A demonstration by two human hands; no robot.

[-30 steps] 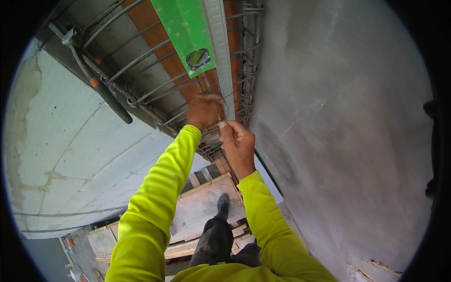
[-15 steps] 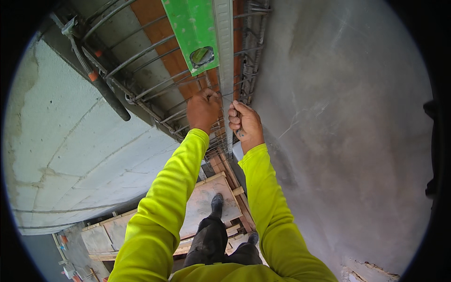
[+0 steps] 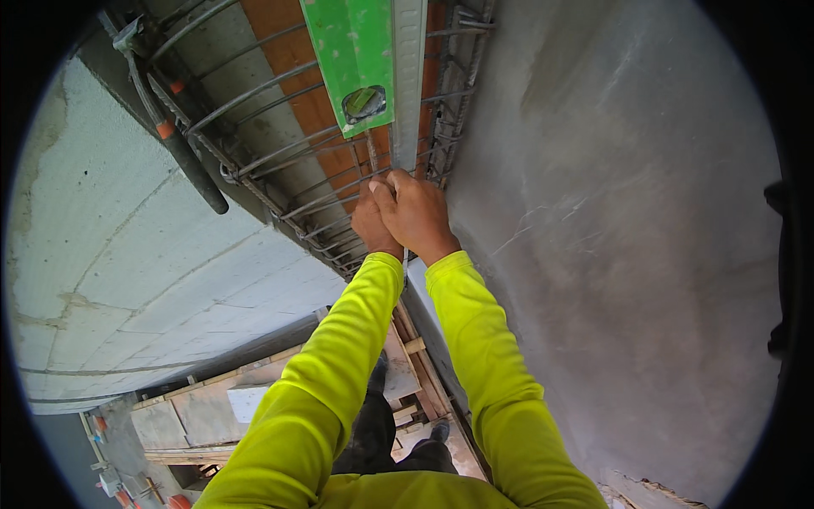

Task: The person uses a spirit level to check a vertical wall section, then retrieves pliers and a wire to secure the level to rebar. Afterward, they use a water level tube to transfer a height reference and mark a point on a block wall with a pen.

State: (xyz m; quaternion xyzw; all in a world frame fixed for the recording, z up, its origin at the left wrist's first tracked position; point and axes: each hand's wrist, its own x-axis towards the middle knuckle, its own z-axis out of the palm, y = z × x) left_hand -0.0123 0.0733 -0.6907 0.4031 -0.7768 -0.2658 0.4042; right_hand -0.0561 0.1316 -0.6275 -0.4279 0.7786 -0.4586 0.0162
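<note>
Metal strip [image 3: 409, 93] is running along the right edge of the green level [image 3: 349, 55], its lower stretch passing behind your hands. Your right hand [image 3: 421, 212] is overlapping your left hand [image 3: 370, 224] just below the level, right fingers curling in narrow, left fingertips mostly hiding; can't tell the left's grip or what either is holding. Rebar [image 3: 273, 82] is spanning left of the level, a dark-handled tool [image 3: 193, 176] hanging farther left. Grey wall [image 3: 610, 237] is standing right of it.
</note>
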